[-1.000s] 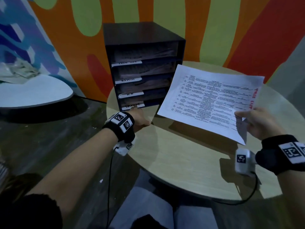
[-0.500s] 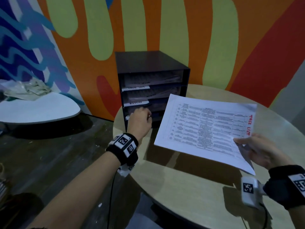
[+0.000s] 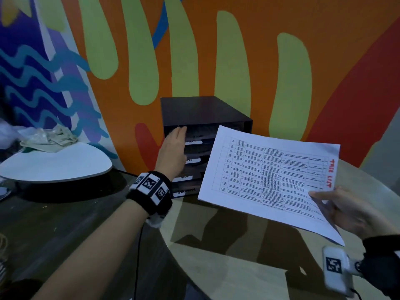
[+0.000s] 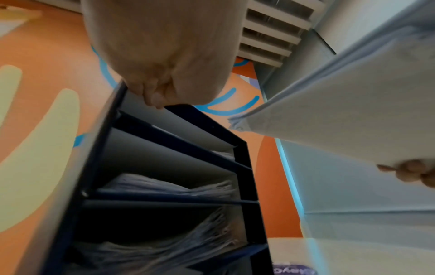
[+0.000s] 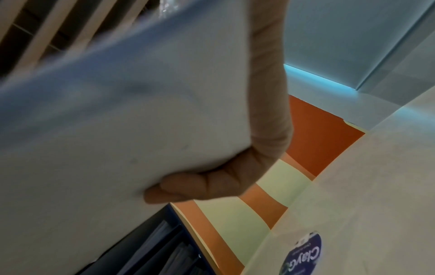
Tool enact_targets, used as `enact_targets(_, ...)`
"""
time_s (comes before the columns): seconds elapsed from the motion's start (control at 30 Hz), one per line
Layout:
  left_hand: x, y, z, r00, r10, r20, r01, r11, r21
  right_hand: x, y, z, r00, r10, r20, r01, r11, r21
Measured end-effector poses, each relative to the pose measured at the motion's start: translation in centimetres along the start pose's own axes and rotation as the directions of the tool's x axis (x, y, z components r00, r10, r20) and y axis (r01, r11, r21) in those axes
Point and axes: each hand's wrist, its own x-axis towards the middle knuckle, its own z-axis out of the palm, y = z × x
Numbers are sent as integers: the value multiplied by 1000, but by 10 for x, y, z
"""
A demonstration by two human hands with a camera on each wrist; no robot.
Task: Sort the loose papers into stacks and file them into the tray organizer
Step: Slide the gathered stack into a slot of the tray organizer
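At the top slot of the dark tray organizer [image 3: 205, 118], the left hand [image 3: 173, 152] has climbed from the lower shelves, its straight-fingered grip touching that shelf edge. Right of it, the right hand [image 3: 350, 211] pinches the task-list sheets [image 3: 266, 180], ready for filing there.

Tray organizer [image 3: 201, 111]: dark brown-black shell, white label strips on tray fronts. Paper [image 3: 266, 178]: white, black printed table grid, red lettering along one edge. Wall mural [image 3: 238, 61]: orange ground, lime-green elongated blobs, red area, blue wavy lines on purple. Round table [image 3: 249, 267]: pale wood tone. Wristbands [image 3: 149, 191]: black, with black-and-white square markers.
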Motion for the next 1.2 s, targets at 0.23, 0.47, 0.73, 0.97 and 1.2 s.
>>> enact_targets(0.23, 0, -11, 8, 973, 192, 125, -225, 905, 361, -3, -13, 4, 1000, 7, 18, -6, 999, -34)
enact_targets(0.47, 1, -10, 27, 982, 143, 123, -184, 871, 455, 1, -23, 14, 998, 47, 42, -46, 998, -32)
enact_targets(0.73, -2, -8, 26, 987, 113, 113, -147, 920, 364, 23, -34, 61, 996, 53, 66, -62, 988, 142)
enact_targets(0.97, -5, -7, 22, 980, 64, 188, -155, 838, 524, 49, -18, 155, 985, -49, -163, 82, 976, 202)
enact_targets(1.2, -8, -2, 19, 981, 91, 173, -166, 856, 490, 42, -25, 176, 940, -161, -300, 207, 970, 128)
